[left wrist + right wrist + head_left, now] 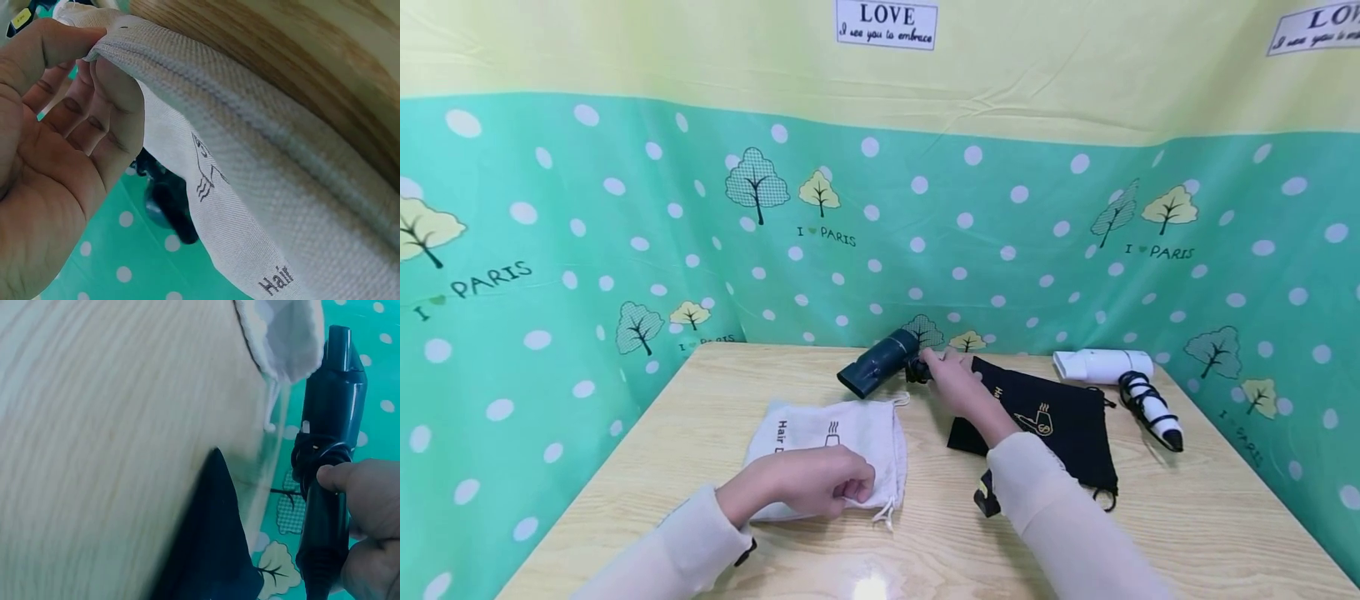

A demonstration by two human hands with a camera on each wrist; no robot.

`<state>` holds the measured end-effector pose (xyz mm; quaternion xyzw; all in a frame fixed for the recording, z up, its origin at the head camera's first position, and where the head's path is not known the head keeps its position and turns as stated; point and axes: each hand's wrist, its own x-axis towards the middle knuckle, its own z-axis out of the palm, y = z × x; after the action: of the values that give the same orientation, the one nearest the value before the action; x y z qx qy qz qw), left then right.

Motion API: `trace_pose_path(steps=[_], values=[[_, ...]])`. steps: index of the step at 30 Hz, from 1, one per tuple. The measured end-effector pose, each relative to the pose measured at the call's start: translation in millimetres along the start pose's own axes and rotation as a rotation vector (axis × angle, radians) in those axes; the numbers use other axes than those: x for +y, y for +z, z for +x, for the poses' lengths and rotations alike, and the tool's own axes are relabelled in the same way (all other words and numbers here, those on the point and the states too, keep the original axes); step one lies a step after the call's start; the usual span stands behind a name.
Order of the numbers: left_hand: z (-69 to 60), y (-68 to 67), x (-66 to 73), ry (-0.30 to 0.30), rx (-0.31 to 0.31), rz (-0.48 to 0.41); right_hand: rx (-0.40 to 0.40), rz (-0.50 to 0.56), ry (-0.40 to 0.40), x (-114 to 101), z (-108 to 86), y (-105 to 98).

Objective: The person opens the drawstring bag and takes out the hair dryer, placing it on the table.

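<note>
My left hand (823, 482) pinches the near edge of a white cloth drawstring bag (876, 437), printed "Hair" with a dryer drawing. In the left wrist view, thumb and fingers grip the seam of that bag (206, 100) and lift it off the table. My right hand (958, 383) holds a dark green hair dryer (880, 364) by its handle, beyond the bag. The right wrist view shows the thumb against the handle of the dryer (328, 519), with a black cord wound round it. The dryer's nozzle points left and toward me in the head view.
A black drawstring bag (1075, 425) with gold print lies under and right of my right forearm. At the back right rests a white hair dryer (1105, 367), its handle wrapped in black cord. A green dotted curtain (1037, 283) hangs behind the wooden table (700, 417).
</note>
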<state>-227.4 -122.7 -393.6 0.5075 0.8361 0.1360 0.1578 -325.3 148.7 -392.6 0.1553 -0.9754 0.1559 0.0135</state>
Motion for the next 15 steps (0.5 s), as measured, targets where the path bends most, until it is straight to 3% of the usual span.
trace_pose_path(steps=[6,15], values=[[0.4,-0.9,1.7,0.009,0.003,0.005,-0.013,-0.013,0.058,-7,4.9,9],[0.5,-0.7,3.3,0.003,0.028,0.063,-0.004,-0.038,0.047,-14,9.6,16]])
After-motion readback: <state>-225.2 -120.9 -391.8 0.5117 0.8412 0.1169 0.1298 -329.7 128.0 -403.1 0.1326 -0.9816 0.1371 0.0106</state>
